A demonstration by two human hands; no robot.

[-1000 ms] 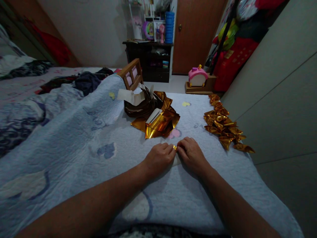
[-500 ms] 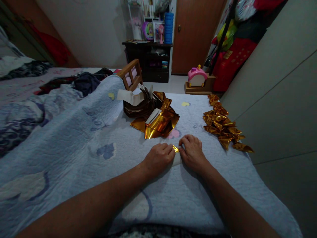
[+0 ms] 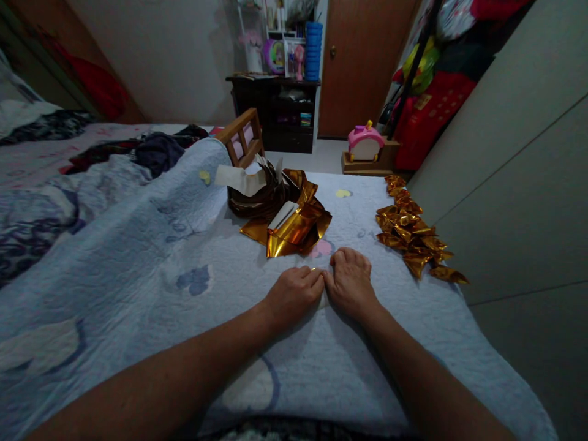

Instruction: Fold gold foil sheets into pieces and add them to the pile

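Note:
My left hand [image 3: 294, 293] and my right hand [image 3: 350, 282] rest side by side on the light blue quilt [image 3: 151, 275], fingers curled and knuckles touching. Between the fingertips a small piece of gold foil paper [image 3: 315, 269] shows only as a thin glint; both hands pinch it, and most of it is hidden under them. Just beyond the hands lies a stack of gold foil sheets [image 3: 294, 229]. A row of folded gold foil pieces [image 3: 411, 236] runs along the quilt's right side.
A dark round bundle with white paper [image 3: 257, 190] sits behind the foil sheets, beside a small wooden frame [image 3: 241, 138]. Crumpled clothes [image 3: 156, 150] lie at far left. A pale cabinet wall [image 3: 519, 165] borders the right. A pink toy [image 3: 365, 142] stands on the floor beyond.
My hands have drawn together until they touch, covering the gold foil piece that showed between them half a second ago. The right hand shifted slightly left.

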